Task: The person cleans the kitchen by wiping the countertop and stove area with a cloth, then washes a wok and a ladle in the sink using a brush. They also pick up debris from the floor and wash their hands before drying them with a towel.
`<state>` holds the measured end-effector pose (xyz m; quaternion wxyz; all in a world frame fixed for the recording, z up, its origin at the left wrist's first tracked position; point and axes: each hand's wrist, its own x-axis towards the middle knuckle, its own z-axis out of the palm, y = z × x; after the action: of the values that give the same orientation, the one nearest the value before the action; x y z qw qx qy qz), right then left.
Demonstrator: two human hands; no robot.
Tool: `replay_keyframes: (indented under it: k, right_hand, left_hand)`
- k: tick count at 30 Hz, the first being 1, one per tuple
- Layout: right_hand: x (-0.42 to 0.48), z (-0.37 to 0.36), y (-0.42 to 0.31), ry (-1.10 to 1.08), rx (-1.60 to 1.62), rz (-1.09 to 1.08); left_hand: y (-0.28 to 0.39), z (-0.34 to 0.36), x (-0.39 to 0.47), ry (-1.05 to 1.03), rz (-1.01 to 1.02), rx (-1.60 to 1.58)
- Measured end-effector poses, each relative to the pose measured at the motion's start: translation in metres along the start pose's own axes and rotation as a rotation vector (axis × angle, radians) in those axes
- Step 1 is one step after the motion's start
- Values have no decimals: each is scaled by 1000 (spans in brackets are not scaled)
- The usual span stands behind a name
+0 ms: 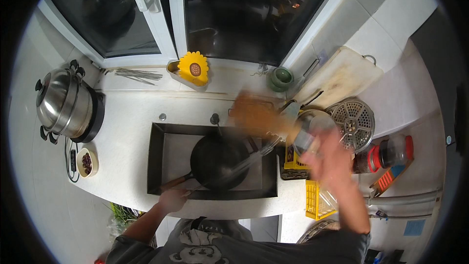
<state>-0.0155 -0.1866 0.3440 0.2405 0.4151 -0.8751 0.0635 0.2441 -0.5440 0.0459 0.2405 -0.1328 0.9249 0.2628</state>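
A black wok (220,161) with a wooden handle (177,182) sits in the dark-rimmed sink (212,195). My left hand (172,200) is curled just below the end of that handle. From its fingers runs a long thin utensil (238,167), pale and streaked by motion across the wok; its kind is unclear. My right hand (326,154), strongly blurred, is over the right end of the counter, in front of a round metal vessel (313,126). A brown, wooden-looking object (254,113) tapers towards this hand and appears held by it. Blur hides its exact shape.
Right of the sink are yellow plastic baskets (316,201), a perforated steamer plate (352,126), a cutting board (340,77) and red-lidded jars (392,152). A steamer pot (66,102) and a bowl of dark red fruit (87,163) stand left. A green jar (281,79) is on the sill.
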Motion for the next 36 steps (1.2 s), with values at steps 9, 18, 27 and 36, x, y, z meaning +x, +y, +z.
replay_keyframes:
  k: [9, 18, 27, 36]
  right_hand:
    - [-229, 294, -79, -616, 275, 294]
    - [-188, 369, -110, -644, 160, 157]
    - [-183, 341, -95, -543, 276, -51]
    - [-190, 369, -109, -627, 349, 140]
  left_hand:
    - [35, 5, 4, -90, -73, 12]
    - [-6, -1, 12, -80, -86, -17]
    - [14, -14, 4, -45, -84, 39]
    - [22, -3, -2, 121, 40, 292]
